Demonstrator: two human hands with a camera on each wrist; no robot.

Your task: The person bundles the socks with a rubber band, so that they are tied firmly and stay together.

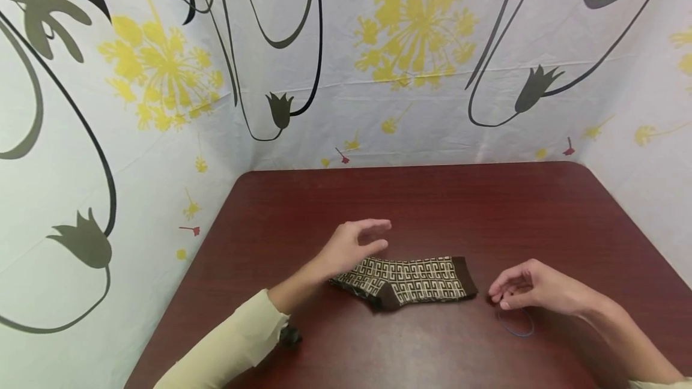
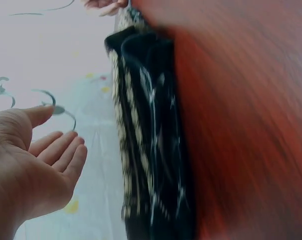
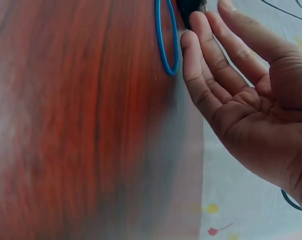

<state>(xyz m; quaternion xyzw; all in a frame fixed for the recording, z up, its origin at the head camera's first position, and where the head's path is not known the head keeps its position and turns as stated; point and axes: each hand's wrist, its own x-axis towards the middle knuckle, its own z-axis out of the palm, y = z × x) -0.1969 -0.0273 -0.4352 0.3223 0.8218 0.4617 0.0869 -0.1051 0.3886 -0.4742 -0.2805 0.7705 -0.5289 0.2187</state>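
Observation:
A dark brown sock (image 1: 427, 281) with a cream geometric pattern lies flat on the table, its cuff pointing right. In the left wrist view the sock (image 2: 136, 135) is seen edge-on, with layers that look like a stacked pair. My left hand (image 1: 354, 245) hovers over the toe end, thumb and fingers apart, holding nothing; it hides part of the toe. Beside the cuff, my right hand (image 1: 532, 287) has loosely bent fingers with nothing visible between them. A thin blue loop (image 3: 163, 45), like an elastic band, lies on the table close by the right fingertips.
The dark red wooden table (image 1: 324, 197) has rounded far corners. White cloth (image 1: 346, 77) printed with flowers hangs behind and at both sides. A small dark object (image 1: 290, 336) shows by the left sleeve, partly hidden.

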